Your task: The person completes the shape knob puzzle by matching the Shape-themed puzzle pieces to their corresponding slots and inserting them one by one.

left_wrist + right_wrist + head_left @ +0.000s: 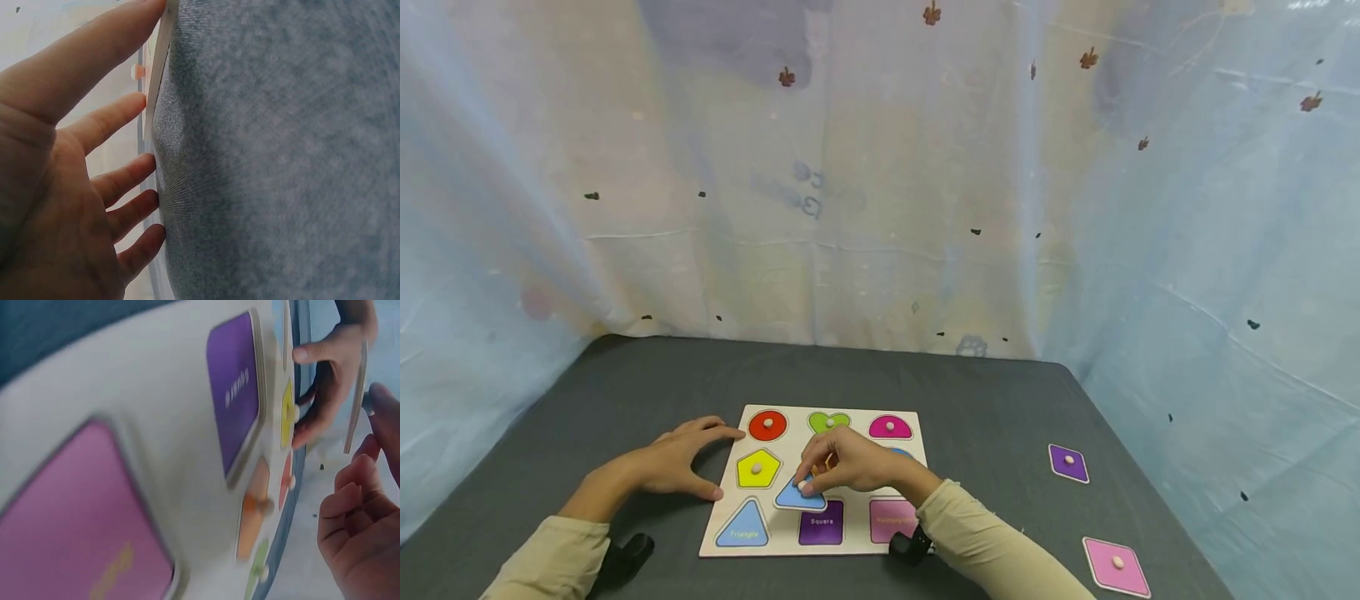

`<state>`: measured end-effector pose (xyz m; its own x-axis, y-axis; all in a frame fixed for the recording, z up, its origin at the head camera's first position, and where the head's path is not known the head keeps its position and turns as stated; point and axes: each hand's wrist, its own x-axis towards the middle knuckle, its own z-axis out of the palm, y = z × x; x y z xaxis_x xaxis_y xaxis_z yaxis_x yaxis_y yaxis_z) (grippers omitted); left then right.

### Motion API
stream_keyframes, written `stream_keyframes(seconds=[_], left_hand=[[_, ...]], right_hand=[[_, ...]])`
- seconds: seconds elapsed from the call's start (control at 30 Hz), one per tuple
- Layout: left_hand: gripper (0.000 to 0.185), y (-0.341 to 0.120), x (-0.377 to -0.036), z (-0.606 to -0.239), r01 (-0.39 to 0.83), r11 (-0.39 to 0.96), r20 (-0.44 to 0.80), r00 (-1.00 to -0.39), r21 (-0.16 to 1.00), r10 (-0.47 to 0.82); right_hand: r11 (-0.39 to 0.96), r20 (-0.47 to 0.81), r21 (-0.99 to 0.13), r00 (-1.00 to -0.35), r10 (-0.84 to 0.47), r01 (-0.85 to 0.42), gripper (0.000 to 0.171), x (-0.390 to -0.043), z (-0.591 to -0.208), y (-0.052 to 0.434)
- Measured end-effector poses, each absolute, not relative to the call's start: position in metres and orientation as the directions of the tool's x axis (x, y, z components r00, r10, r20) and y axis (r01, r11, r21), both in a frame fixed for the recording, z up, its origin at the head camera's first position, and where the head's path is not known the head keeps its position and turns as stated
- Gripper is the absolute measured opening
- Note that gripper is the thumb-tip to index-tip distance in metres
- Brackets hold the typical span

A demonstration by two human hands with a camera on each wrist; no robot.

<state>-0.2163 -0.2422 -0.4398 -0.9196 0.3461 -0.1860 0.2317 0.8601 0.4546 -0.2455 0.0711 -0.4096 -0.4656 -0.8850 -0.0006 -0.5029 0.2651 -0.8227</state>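
Note:
My right hand (857, 461) pinches the small knob of a blue triangle puzzle piece (796, 500). In the right wrist view this triangle piece (357, 400) appears edge-on, apart from the board. Below it lies the white shape puzzle board (783, 537), with a blue triangle recess (743, 529), a purple square recess (822, 525) and a pink rectangle recess (891, 518) along the near row. At the board's left edge, my left hand (677, 458) is spread, thumb and index fingertip touching the edge; the left wrist view shows its fingers (119, 119) extended.
Knobbed pieces fill other recesses: a red circle (767, 425), a yellow pentagon (757, 469), a green heart (829, 420) and a magenta half-circle (890, 427). On the grey table (992, 500), a purple square piece (1067, 463) and a pink rectangle piece (1115, 568) lie at right.

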Motion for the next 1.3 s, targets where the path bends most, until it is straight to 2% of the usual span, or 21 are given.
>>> stream_keyframes(seconds=[0.5,0.8,1.3], left_hand=[[0.085,-0.247,-0.216,-0.442,0.286,0.836,-0.156,-0.905,0.468,0.397],[0.084,-0.247,-0.214,-0.440,0.295,0.829,-0.149,-0.902,0.474,0.406],[0.084,-0.247,-0.215,-0.441,0.299,0.827,-0.145,-0.901,0.477,0.409]], right_hand=[[0.326,-0.068,-0.710,-0.400,-0.914,-0.624,0.016,-0.229,-0.416,0.015],[0.351,-0.094,-0.654,-0.389,-0.917,-0.670,0.015,-0.220,-0.419,0.000],[0.475,-0.157,-0.565,-0.478,-0.864,-0.675,0.015,-0.215,-0.428,-0.008]])
